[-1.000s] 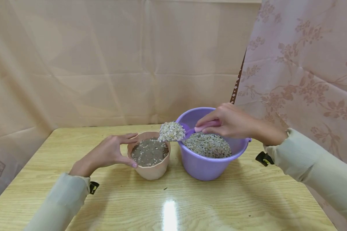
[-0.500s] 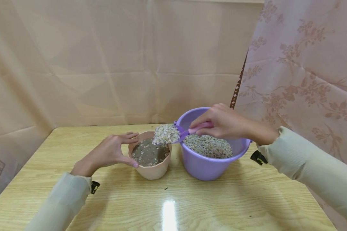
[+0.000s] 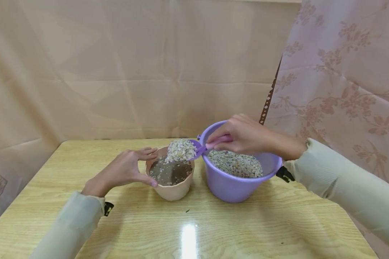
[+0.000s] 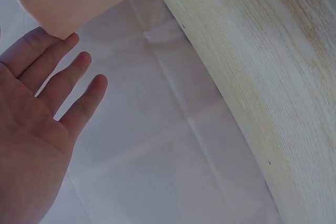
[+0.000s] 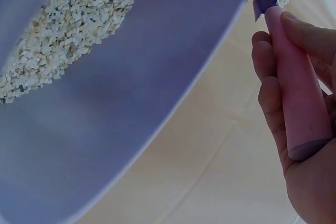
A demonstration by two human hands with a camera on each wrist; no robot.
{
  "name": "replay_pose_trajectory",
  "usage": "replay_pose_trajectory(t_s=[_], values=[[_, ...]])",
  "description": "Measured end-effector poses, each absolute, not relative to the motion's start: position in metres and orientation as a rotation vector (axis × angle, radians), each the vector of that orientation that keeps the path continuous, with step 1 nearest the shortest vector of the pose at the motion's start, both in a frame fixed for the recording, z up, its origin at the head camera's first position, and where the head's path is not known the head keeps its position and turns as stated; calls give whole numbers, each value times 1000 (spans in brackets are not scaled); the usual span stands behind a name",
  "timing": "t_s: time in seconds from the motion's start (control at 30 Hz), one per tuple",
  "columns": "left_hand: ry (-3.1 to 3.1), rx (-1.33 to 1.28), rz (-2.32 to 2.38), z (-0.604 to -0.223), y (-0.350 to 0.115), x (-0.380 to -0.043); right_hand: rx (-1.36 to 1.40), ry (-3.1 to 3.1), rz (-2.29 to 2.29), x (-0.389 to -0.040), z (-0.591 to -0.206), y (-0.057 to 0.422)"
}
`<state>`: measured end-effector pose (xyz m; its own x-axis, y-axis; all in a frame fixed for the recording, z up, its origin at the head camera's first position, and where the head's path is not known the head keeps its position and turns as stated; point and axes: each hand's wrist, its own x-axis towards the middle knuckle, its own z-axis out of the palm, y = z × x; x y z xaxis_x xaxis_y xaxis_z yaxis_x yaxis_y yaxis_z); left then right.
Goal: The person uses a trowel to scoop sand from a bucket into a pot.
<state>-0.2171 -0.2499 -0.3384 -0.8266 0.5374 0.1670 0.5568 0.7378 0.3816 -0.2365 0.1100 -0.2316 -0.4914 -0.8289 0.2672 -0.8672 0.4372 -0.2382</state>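
A peach flower pot (image 3: 173, 191) stands on the table, filled with grey-brown soil (image 3: 163, 172) dotted with pale grains. My left hand (image 3: 124, 169) holds it at the left side, thumb at the near rim and fingers round the back; in the left wrist view the other fingertips hang free below it. My right hand (image 3: 240, 135) grips the pink handle (image 5: 299, 87) of a small purple trowel (image 3: 199, 148). A heap of pale gravel (image 3: 180, 150) fills its blade, which is over the pot's right half. Beneath my right hand is a purple bucket (image 3: 230, 189) with more gravel (image 5: 79, 30).
The wood-grain table (image 3: 142, 230) carries both containers side by side, a narrow gap between them. Beige cloth (image 3: 116, 72) hangs behind the far edge, and a floral curtain (image 3: 350, 90) hangs at the right.
My right hand has moved left, bringing the loaded trowel from between the containers to over the pot. The gravel is still heaped on the blade. My left hand has stayed at the pot.
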Motion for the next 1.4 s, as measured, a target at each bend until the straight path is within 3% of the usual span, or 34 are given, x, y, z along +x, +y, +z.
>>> replay_pose_trajectory(t_s=[1.4], values=[[-2883, -903, -686, -343, -248, -217, 1579, -2656, 378, -238, -226, 84]])
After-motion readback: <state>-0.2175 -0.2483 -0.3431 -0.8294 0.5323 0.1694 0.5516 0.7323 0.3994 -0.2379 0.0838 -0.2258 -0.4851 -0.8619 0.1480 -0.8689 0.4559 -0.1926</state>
